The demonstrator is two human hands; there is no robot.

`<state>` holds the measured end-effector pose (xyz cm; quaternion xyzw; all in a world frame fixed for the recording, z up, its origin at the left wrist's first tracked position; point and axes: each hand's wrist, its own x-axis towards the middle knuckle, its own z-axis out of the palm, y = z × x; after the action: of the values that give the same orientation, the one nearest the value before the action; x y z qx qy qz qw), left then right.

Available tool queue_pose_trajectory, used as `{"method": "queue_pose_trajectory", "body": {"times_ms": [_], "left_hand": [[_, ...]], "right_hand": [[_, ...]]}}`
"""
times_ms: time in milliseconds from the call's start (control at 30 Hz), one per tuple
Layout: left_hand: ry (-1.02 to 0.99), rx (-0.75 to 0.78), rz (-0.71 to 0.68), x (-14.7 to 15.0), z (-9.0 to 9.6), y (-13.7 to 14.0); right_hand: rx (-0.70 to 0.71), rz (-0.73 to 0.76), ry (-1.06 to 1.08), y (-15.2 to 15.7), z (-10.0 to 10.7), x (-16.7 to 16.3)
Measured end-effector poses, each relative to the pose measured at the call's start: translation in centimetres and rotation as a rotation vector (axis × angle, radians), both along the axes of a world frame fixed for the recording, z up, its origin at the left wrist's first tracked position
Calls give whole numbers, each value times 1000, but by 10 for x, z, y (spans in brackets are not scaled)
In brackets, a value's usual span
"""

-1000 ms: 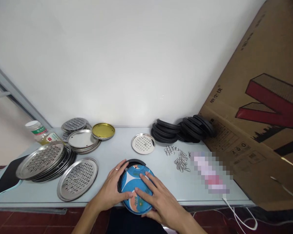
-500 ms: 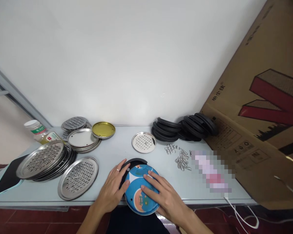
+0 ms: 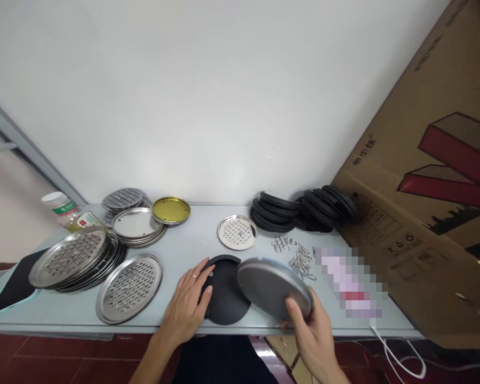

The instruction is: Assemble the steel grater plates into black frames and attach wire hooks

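Table: left hand spread on black tray, right hand clamped on tilted disc (turning step, presumably); next move wants steady grip.

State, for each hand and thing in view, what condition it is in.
Left hand: fingers spread on black base
Black base: flat on table
Right hand: gripping round disc
Round disc: tilted, grey face showing
Jar: capped
Teal-edged device: screen dark
Black curved pieces: piled
Wire clips: loosely heaped

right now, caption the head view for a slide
Left hand on a round black plate, right hand holding a tilted disc, grey side showing.
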<state>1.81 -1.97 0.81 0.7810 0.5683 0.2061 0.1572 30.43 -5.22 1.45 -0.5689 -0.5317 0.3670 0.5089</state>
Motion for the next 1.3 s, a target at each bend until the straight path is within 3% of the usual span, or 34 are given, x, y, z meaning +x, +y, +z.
{"method": "queue_pose_trajectory", "body": {"times_ms": [133,233,300,433,567,833,1300], "left_hand": [[0,-9,-10,-1,0,-2],[-21,-19,-47,-4,3,-3],[-41,-16,-92,-7,6,-3],[-69,-18,-159,-13,8,-3],[-73,-48,-111,-15,2,-3],[-142,-112,-3,-10,-3,-2],[-200,-83,5,-8,-8,1]], "right_hand": [[-291,-55,279,11,9,-16],[-454,-127,280,13,0,-23],[-427,-63,211,10,-7,-26],[-238,35,-4,12,-9,-25],[-116,63,-320,23,-6,-27],[-117,114,-944,30,7,-42],[-103,186,-1051,36,8,-57]]}}
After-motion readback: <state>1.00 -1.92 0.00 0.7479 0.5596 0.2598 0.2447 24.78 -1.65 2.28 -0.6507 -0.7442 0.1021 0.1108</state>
